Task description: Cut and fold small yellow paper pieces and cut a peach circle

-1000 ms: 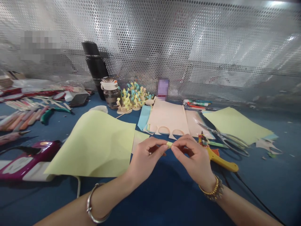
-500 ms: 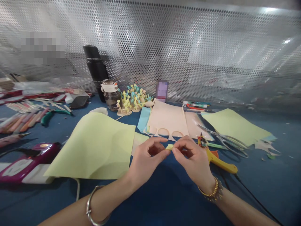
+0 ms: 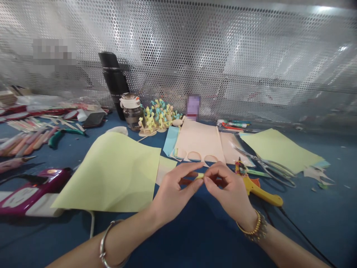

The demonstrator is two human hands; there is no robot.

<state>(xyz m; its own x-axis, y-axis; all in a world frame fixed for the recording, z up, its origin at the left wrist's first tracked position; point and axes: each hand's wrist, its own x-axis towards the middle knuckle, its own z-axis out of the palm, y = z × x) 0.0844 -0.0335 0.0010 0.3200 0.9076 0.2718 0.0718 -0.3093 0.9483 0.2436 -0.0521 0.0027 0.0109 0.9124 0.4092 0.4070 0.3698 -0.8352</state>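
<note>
A small pale yellow piece of paper [image 3: 200,175] is pinched between my two hands above the blue table. My left hand [image 3: 178,191] grips it between thumb and fingers from one side. On the other side my right hand [image 3: 225,190] pinches it at the fingertips, which hide part of it. A large sheet of yellow-green paper [image 3: 117,175] curls up beside my left hand. Close to my right hand lies a hot glue gun [image 3: 263,194] with a yellow handle. Pink paper sheets [image 3: 199,137] with cut-out curves along the near edge lie just beyond my hands.
Scissors [image 3: 269,167] lie by more yellow-green sheets [image 3: 281,149] on the right. At the back stand a black flask [image 3: 113,82], a jar-like bottle [image 3: 131,113] and small yellow and blue flower shapes [image 3: 158,115]. A purple power strip [image 3: 41,190] and teal pliers [image 3: 63,137] are left.
The fingers of my left hand have closed further over the small yellow paper, which now shows as a narrower strip. Both hands stay in nearly the same place.
</note>
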